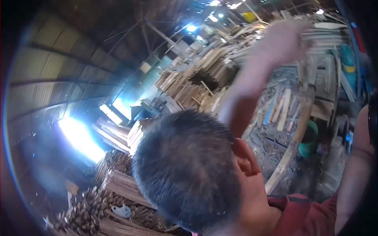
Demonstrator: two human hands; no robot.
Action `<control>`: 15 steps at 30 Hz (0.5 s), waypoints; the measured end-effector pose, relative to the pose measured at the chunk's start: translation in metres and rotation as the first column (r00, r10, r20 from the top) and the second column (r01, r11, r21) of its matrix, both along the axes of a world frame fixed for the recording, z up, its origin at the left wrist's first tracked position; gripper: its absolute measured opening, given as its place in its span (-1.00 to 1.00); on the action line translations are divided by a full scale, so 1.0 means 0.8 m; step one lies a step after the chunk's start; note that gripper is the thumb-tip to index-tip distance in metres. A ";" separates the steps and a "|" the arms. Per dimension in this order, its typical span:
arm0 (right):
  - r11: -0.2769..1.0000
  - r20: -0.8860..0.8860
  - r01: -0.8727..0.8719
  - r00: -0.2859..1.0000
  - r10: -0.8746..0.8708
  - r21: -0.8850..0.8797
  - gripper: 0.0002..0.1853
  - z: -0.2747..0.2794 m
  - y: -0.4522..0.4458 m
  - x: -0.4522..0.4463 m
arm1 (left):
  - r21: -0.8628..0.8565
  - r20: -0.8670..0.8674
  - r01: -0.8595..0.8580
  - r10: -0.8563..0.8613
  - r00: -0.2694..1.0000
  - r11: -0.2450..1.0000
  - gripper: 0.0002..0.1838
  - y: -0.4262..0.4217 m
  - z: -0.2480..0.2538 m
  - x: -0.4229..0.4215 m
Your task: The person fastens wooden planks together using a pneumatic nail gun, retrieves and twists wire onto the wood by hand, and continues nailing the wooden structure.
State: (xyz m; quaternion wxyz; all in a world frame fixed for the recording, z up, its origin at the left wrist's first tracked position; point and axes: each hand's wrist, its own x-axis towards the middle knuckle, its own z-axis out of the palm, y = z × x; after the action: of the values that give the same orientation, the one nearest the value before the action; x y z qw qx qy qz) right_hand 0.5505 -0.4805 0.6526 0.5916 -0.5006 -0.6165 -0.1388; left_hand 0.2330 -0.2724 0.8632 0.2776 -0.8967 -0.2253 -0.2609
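Observation:
Neither of my hands can be made out in the head view. Close in front of me is another person's head, seen from behind and to one side, above a red shirt. A bare forearm stretches out beyond that head and appears to be this person's. The blurred hand at its end is over the timber; its fingers and anything in them are unclear. Another bare arm shows at the right edge, its hand hidden. A long curved-looking plank runs behind the person.
Tilted view of a timber shed. Stacked boards fill the middle distance, and cut sticks pile up at lower left. A green bucket stands near loose strips. Bright light enters through an opening in the corrugated wall.

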 end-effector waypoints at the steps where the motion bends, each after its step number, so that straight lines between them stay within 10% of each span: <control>1: 1.000 0.010 0.022 1.000 -0.022 -0.015 -0.45 0.004 -0.012 -0.002 | -0.078 0.028 0.019 -0.017 0.999 0.997 -0.60 -0.016 0.008 -0.003; 4: 0.995 0.048 0.079 0.996 -0.076 -0.065 -0.45 0.028 -0.029 -0.014 | -0.334 0.113 0.095 -0.061 0.992 0.938 -0.62 -0.062 0.060 -0.024; 6: 0.986 0.063 0.113 0.992 -0.106 -0.120 -0.45 0.052 -0.034 -0.027 | -0.410 0.104 -0.158 0.218 0.970 0.898 -0.55 -0.052 0.059 -0.071; 8: 0.975 0.097 0.144 0.987 -0.129 -0.166 -0.46 0.084 -0.036 -0.038 | -0.122 -0.025 -0.338 0.338 0.941 0.933 -0.57 -0.050 0.038 -0.112; 14: 0.922 0.257 0.312 0.933 -0.252 -0.228 -0.47 0.135 -0.070 -0.087 | -0.798 0.163 -0.093 0.362 0.918 0.596 -0.55 -0.052 -0.179 -0.283; 15: 0.920 0.246 0.330 0.929 -0.277 -0.212 -0.47 0.123 -0.077 -0.094 | -0.748 -0.147 -0.401 0.458 0.877 0.529 -0.46 -0.064 -0.197 -0.280</control>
State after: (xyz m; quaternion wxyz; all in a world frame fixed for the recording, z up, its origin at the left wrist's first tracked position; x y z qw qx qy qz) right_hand 0.4752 -0.5417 0.7512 0.4262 -0.6432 -0.6028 -0.2029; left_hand 0.0090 -0.3232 0.7055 -0.0763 -0.8354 -0.5359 -0.0955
